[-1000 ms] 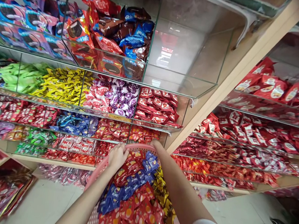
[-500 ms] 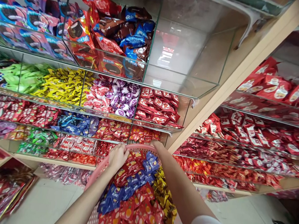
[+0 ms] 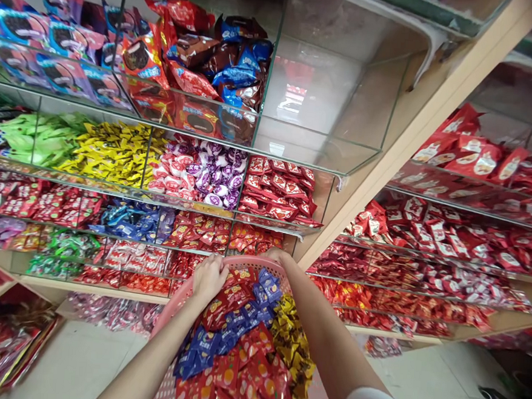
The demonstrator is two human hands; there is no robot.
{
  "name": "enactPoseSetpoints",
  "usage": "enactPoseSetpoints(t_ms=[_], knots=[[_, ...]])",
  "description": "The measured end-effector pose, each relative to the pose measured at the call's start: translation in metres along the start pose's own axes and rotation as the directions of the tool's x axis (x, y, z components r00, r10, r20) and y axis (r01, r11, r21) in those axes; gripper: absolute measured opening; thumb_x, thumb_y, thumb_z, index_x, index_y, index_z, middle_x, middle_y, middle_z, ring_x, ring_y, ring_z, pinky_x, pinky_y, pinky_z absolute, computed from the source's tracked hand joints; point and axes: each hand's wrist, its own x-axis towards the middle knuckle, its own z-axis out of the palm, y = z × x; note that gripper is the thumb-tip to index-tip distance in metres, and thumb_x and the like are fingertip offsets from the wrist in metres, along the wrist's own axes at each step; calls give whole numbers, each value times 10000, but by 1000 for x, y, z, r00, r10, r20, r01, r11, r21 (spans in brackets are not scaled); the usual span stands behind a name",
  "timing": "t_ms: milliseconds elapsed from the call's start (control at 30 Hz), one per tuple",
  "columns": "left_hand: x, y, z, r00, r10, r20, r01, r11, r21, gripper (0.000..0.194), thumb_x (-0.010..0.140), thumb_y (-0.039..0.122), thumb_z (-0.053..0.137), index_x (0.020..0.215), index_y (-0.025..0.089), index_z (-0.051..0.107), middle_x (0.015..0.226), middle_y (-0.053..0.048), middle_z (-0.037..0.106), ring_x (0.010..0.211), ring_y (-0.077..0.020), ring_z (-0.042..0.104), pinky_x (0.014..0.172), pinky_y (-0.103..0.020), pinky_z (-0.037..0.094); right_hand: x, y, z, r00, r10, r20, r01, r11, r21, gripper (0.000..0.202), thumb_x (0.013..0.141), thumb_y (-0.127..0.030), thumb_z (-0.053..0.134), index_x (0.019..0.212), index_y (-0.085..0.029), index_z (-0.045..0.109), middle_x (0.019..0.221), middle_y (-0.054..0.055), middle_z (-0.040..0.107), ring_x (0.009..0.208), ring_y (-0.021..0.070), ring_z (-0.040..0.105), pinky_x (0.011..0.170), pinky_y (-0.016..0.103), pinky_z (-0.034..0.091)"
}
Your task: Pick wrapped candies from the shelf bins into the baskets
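A pink perforated plastic basket [image 3: 169, 326] is in front of me, tilted against the lower shelves. In it lie red candy packets [image 3: 254, 369], blue candy packets [image 3: 220, 336] and yellow-and-black wrapped candies [image 3: 298, 354]. My left hand [image 3: 209, 279] is closed over the basket's far left rim, thumb on the inside. At the far right of the same rim, my right hand [image 3: 276, 256] grips the edge. Its fingers are mostly hidden beyond the rim, close to a shelf bin of orange-red packets [image 3: 254, 238].
Glass-divided shelves hold yellow candies [image 3: 112, 155], purple-and-white candies [image 3: 222, 172] and larger snack packs [image 3: 243, 64]. A wooden upright [image 3: 426, 125] separates these from shelves of red packets [image 3: 455, 231] at the right. Bagged goods [image 3: 5, 345] stand at lower left on the tiled floor [image 3: 86, 357].
The view has shifted very slightly, so the right-hand shelves sit a little further left. Both hands and the basket keep nearly the same place.
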Motion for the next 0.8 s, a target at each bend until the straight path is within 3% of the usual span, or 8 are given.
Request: enactPoseSetpoints(t_ms=[167, 333, 500, 567, 667, 733, 800], knots=[[0, -1, 0, 1000, 8, -7, -8, 1000, 1, 186, 841, 325, 382, 750, 198, 482, 828, -49, 585, 764, -180, 554, 663, -286, 359, -7, 0, -11, 995, -71, -74, 69, 997, -32, 323, 860, -351, 520, 1099, -136, 549, 1111, 43, 553, 956, 236, 558, 799, 390, 484], [0, -1, 1, 1000, 19, 1, -19, 1000, 3, 210, 845, 348, 372, 752, 198, 486, 833, -55, 583, 794, -190, 551, 682, -289, 360, -17, 10, -19, 978, -147, -149, 132, 986, -102, 293, 858, -330, 530, 1082, -142, 549, 1101, 65, 558, 951, 202, 561, 804, 388, 477], [0, 1, -1, 1000, 8, 11, -8, 1000, 11, 216, 844, 351, 377, 747, 195, 491, 853, -58, 592, 788, -188, 552, 700, -290, 362, -49, 24, -26, 931, -302, -203, 285, 952, -109, 226, 871, -322, 490, 866, -120, 590, 1026, 121, 589, 1039, 243, 514, 832, 322, 386], [0, 2, -3, 1000, 6, 17, -6, 1000, 11, 220, 844, 351, 375, 748, 194, 495, 851, -57, 593, 787, -188, 553, 698, -289, 364, -68, 30, -22, 914, -384, -132, 378, 923, -70, 306, 876, -389, 457, 798, -125, 589, 931, 97, 618, 964, 218, 546, 776, 277, 390], [0, 3, -4, 1000, 5, 21, -5, 1000, 8, 210, 839, 341, 381, 756, 191, 502, 853, -57, 595, 795, -189, 555, 697, -288, 368, -99, 41, -8, 867, -493, 75, 492, 870, 29, 365, 819, -484, 506, 747, -140, 603, 752, 24, 636, 750, 148, 589, 645, 218, 412], [0, 4, -4, 1000, 4, 20, -4, 1000, 7, 202, 838, 336, 386, 764, 190, 503, 864, -59, 598, 808, -191, 557, 704, -290, 370, -119, 50, 6, 789, -529, 312, 507, 848, 155, 390, 758, -529, 559, 726, -144, 610, 663, -4, 620, 637, 122, 580, 571, 202, 416], [0, 4, -4, 1000, 5, 17, -5, 1000, 7, 200, 839, 336, 384, 768, 191, 502, 869, -60, 599, 814, -193, 558, 707, -292, 372, -135, 56, 19, 655, -517, 551, 449, 853, 267, 425, 698, -572, 598, 715, -147, 606, 614, -15, 597, 584, 115, 562, 533, 201, 413]])
